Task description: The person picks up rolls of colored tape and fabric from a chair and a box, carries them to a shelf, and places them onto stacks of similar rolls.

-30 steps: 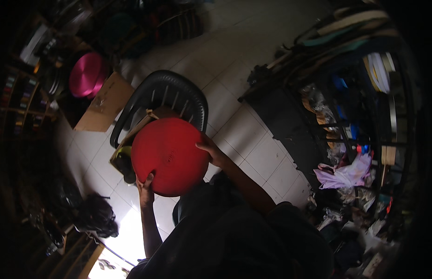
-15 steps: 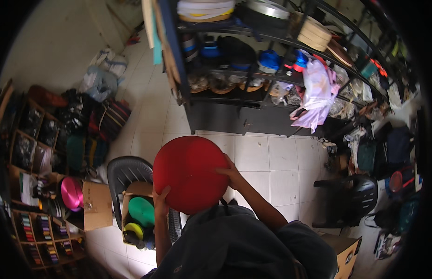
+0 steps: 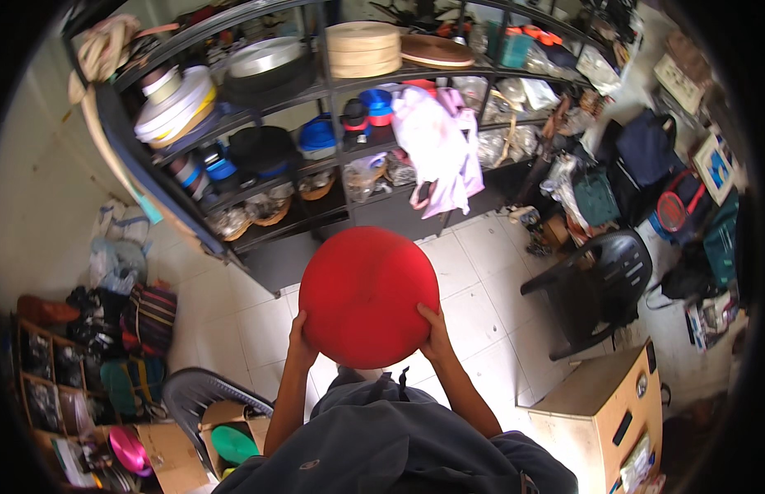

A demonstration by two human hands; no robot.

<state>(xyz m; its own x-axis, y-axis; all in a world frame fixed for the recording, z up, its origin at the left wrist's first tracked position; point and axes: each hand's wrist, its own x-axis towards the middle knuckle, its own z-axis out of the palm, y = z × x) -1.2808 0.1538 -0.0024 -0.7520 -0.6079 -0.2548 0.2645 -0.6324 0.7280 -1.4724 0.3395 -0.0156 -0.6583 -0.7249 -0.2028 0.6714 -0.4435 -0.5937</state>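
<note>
A big, flat, round red roll of webbing (image 3: pixel 369 296) is held out in front of my body, its broad face turned up. My left hand (image 3: pixel 301 342) grips its left edge, and my right hand (image 3: pixel 435 333) grips the right edge with the thumb on top. Most fingers of both hands are hidden beneath the roll. Beyond it stands a black metal shelf (image 3: pixel 271 105) bearing more rolls: cream ones (image 3: pixel 362 51), a brown one (image 3: pixel 437 51), white ones (image 3: pixel 176 107) and blue ones (image 3: pixel 318 134).
A black chair (image 3: pixel 592 288) stands at the right, near a wooden cabinet (image 3: pixel 576 387). At lower left, another black chair (image 3: pixel 205 395) holds a cardboard box with a green roll (image 3: pixel 234 443). A pink roll (image 3: pixel 129 449) lies beside it. A pale plastic bag (image 3: pixel 440 144) hangs from the shelf.
My view has swung to the right, bringing the shelf more centrally before me. The red roll stays in both hands and now sits in front of the shelf, held level between them.
</note>
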